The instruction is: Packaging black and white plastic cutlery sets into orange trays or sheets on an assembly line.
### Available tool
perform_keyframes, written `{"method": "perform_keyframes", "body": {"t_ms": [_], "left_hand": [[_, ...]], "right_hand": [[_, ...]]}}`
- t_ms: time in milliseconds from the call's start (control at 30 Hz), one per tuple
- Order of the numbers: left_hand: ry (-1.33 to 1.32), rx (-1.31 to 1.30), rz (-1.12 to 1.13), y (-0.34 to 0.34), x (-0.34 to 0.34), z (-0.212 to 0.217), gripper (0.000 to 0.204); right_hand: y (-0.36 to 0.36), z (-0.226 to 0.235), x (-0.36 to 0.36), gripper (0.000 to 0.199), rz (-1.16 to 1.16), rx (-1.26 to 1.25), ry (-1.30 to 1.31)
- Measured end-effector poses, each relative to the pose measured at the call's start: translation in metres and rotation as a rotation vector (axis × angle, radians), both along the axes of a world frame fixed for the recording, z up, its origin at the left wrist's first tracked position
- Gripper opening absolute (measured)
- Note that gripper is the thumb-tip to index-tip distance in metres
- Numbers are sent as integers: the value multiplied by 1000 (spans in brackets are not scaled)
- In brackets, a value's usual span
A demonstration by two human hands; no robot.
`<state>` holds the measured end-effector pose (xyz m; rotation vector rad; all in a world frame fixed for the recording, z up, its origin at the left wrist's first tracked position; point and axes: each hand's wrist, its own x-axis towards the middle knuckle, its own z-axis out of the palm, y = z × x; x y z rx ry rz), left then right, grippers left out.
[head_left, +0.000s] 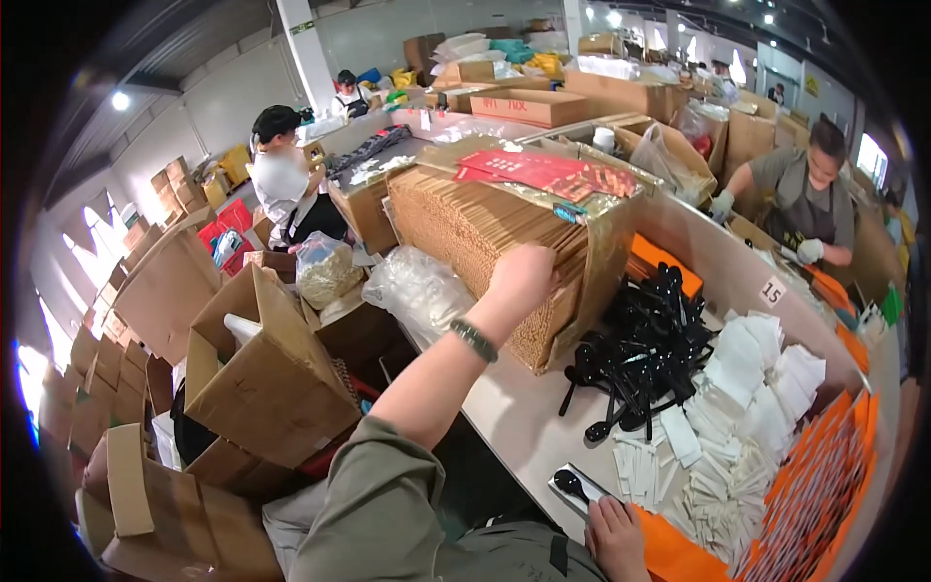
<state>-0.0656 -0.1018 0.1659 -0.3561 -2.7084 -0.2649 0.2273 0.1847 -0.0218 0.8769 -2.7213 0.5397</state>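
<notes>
The brown cardboard stack [465, 228] stands on the bench [514, 403]. Your left hand [524, 281] meets its right end; grip closure cannot be determined. Your right hand [616, 538] is at the single black spoon [570, 483]; its grip is likewise indeterminable. Beyond lie the black spoon pile [635, 354] and white packets [742, 364].

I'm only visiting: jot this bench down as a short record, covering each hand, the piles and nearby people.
Left hand: at the brown cardboard stack; grip unclear
Right hand: beside a single black spoon; grip unclear
Bench piles: black spoons, white slips, orange packets
Nearby: grey-clad person in white gloves, right; black-capped person, left
</notes>
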Motion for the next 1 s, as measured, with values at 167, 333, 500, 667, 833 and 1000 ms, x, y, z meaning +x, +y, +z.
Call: {"method": "perform_keyframes", "body": {"t_ms": [167,333,500,667,833,1000], "left_hand": [[-133,-155,39,8,-10,28,13],[164,-215,39,-6,-20,16,12],[179,1172,-13,-61,68,-55,23],[-824,945,-283,-28,154,-166,10],[-852,375,-419,-8,144,-168,11],[-645,407,-472,80,193,-173,29]], "right_hand": [[6,2,6,37,-38,14,21],[14,23,8,36,-36,-27,-168],[21,16,5,41,-122,-129,-150],[25,12,10,42,-211,-60,-154],[29,9,15,42,-199,-22,-129],[1,6,7,44,-185,-173,-131]]}}
